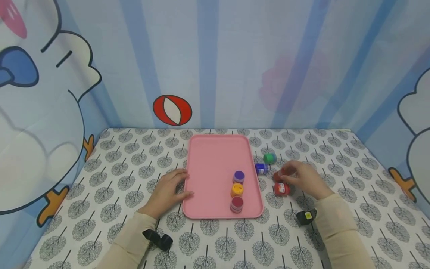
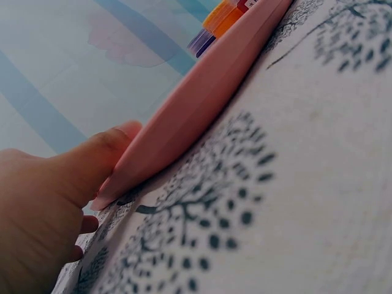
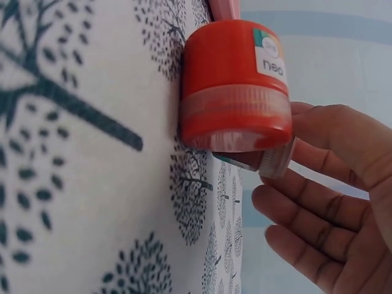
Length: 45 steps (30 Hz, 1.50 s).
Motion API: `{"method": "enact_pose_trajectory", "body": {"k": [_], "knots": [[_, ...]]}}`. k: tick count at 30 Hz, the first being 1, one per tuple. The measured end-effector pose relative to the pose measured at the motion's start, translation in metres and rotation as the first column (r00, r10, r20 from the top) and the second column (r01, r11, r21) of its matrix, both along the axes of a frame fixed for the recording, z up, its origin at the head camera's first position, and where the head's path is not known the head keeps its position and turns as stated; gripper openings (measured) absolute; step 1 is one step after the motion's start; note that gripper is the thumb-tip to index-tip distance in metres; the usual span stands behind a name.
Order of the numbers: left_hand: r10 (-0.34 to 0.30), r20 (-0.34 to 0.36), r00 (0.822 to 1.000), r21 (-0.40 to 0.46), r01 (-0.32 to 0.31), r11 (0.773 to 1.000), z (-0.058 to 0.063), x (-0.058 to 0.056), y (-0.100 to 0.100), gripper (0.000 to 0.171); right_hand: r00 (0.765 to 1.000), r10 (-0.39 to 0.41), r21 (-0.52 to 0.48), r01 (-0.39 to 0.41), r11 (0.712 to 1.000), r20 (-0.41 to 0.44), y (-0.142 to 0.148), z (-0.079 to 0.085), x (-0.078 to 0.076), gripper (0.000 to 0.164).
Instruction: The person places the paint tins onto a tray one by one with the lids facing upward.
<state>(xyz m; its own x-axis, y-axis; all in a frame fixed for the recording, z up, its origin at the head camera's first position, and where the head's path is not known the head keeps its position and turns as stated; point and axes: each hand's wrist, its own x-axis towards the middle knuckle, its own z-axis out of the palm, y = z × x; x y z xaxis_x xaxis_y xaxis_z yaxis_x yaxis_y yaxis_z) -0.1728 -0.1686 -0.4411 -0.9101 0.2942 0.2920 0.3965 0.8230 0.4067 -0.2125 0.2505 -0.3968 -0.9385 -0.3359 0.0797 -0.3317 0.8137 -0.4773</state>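
My left hand rests at the left edge of a pink tray; in the left wrist view its thumb touches the tray's rim. Right of the tray, my right hand pinches a dark red paint jar lying on its side between thumb and fingers. A bright red paint jar lies just in front of it and hides much of it in the right wrist view, where the bright red jar shows part of a label.
On the tray's right side, purple, orange and dark red jars stand in a row. A blue jar and a green jar lie beyond the right hand. The tree-patterned cloth meets a striped curtain behind.
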Motion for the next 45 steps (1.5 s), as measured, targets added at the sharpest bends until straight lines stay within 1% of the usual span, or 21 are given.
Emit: {"method": "enact_pose_trajectory", "body": {"k": [6,11,15,19,25,29,35,38,41,45], "knots": [[-0.008,-0.005,1.000,-0.006,0.008,1.000,0.003,-0.001,0.001,0.061,0.999,-0.034,-0.010,0.034,0.999,-0.009,-0.001,0.004,0.002,0.033],[-0.012,-0.010,1.000,-0.006,0.012,1.000,0.002,-0.002,0.001,0.060,0.999,-0.027,-0.010,0.026,1.000,-0.040,-0.005,0.009,0.004,0.034],[-0.013,-0.020,1.000,-0.002,0.013,1.000,0.001,-0.002,0.001,0.059,0.998,-0.005,0.006,0.005,1.000,-0.068,-0.010,0.015,0.007,0.032],[-0.010,-0.020,1.000,0.003,0.010,1.000,0.002,-0.001,0.001,0.060,0.995,0.026,0.023,-0.024,0.999,-0.093,-0.016,0.018,0.010,0.033],[0.001,-0.006,1.000,-0.003,-0.001,1.000,0.005,0.000,0.001,0.063,0.988,0.066,0.061,-0.058,0.996,-0.140,-0.025,0.023,0.014,0.038],[0.005,0.009,1.000,-0.004,-0.005,1.000,0.006,0.001,0.001,0.063,0.979,0.104,0.073,-0.093,0.993,-0.176,-0.031,0.026,0.017,0.036],[0.007,0.006,1.000,-0.007,-0.006,1.000,0.007,0.001,0.001,0.063,0.969,0.175,0.030,-0.172,0.985,-0.172,-0.040,0.027,0.023,0.024],[0.009,0.004,1.000,-0.009,-0.009,1.000,0.006,0.000,0.001,0.063,0.962,0.210,0.036,-0.207,0.978,-0.174,-0.045,0.027,0.025,0.020],[0.011,0.009,1.000,-0.006,-0.011,1.000,0.004,0.000,0.001,0.063,0.962,0.219,0.058,-0.212,0.975,-0.164,-0.048,0.028,0.028,0.021],[0.006,0.022,1.000,0.001,-0.006,1.000,0.003,0.001,0.001,0.064,0.971,0.208,0.074,-0.200,0.977,-0.120,-0.052,0.027,0.032,0.027]]}}
